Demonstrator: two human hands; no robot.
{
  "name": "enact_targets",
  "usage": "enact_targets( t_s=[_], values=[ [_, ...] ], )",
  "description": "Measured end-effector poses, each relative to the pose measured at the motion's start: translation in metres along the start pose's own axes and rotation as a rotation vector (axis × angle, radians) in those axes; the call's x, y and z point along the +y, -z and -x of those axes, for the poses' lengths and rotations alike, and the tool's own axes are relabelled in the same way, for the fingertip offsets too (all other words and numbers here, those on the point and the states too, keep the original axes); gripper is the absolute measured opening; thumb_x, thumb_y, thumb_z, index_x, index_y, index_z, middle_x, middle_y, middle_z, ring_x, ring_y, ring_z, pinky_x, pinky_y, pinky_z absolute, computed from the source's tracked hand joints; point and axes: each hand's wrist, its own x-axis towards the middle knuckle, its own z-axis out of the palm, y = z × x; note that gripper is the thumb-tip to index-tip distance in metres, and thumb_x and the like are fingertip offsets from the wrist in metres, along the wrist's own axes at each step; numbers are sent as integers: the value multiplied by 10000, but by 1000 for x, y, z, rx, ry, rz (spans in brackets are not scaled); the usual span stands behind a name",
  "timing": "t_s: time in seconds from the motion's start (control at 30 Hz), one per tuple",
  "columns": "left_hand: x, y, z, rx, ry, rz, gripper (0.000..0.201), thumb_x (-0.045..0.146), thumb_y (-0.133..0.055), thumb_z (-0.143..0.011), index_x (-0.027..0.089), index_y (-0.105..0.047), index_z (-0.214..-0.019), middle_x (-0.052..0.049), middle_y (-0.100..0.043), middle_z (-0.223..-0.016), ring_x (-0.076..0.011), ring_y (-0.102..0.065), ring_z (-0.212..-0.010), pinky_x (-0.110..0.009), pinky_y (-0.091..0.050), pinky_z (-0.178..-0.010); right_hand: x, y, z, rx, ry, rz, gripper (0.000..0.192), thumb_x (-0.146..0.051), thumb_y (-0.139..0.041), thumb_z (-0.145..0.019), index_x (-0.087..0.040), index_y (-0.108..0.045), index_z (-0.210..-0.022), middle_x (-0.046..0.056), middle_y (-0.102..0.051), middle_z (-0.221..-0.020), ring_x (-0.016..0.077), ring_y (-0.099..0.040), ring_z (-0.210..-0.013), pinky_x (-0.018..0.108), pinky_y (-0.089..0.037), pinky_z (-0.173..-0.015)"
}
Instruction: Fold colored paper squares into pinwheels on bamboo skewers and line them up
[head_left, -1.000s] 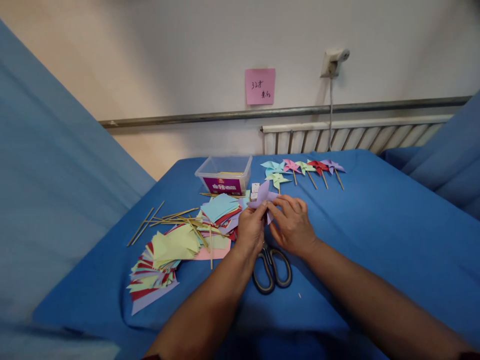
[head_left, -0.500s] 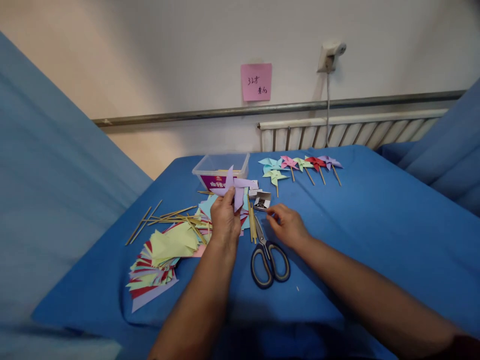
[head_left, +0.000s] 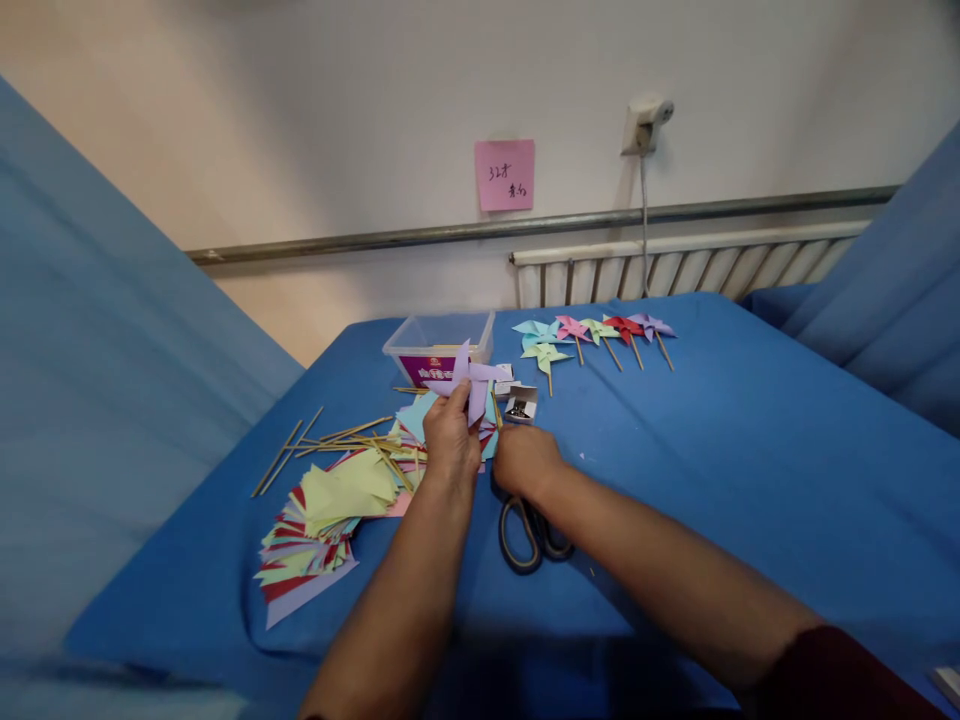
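Observation:
Pinched between the thumb and fingers of my left hand (head_left: 452, 430) is a purple paper pinwheel (head_left: 469, 378), its blades folded and pointing up and out. Close by on the right, my right hand (head_left: 527, 458) is curled, with its fingertips turned away and hidden. It lies over the thin wooden sticks and the upper part of the scissors (head_left: 521, 540), whose dark handles show below it. What those fingers hold, if anything, cannot be made out. Just beyond it stands a small open white box (head_left: 520, 404) with dark metal bits inside.
Left lie loose wooden sticks (head_left: 341, 440) and a fanned pile of coloured paper (head_left: 349, 490). A clear plastic tub (head_left: 439, 345) stands behind. Finished pinwheels on sticks (head_left: 600, 330) lie at the back right of the blue-covered table (head_left: 712, 480). Blue curtains (head_left: 97, 350) hang at the sides.
My right hand has moved left from beside the white box, over the sticks and scissors blades, and its fingers are now hidden. My left hand still holds the purple pinwheel in nearly the same place.

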Motion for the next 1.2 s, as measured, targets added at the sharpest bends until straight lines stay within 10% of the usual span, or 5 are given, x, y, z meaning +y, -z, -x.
enact_targets(
  t_s=[0.9,1.07,1.2],
  values=[
    [1,1,-2,2,30,-37,156,141,-755,-608,127,-614,-674,-12,-667,-618,-125,-607,-523,-229,-485,-508,14,3,0,-12,-28,-86,229,-264,-546,-816,-153,-708,-935,161,-736,-970,264,-693,-893,310,-496,-715],
    [0,5,-10,25,-4,-14,142,139,-750,-627,123,-621,-686,1,-659,-615,-108,-602,-533,-209,-477,-519,45,-3,13,31,69,-501,151,-267,-558,-793,-178,-611,-683,32,-678,-665,156,-614,-620,240,-415,-553],
    [-2,7,-15,41,2,2,117,132,-737,-656,117,-635,-712,-1,-661,-628,-100,-606,-552,-200,-480,-534,70,-13,21,-260,157,-1091,169,-327,-596,-786,-183,-542,-715,-59,-541,-499,83,-470,-421,188,-341,-422]
  ],
)
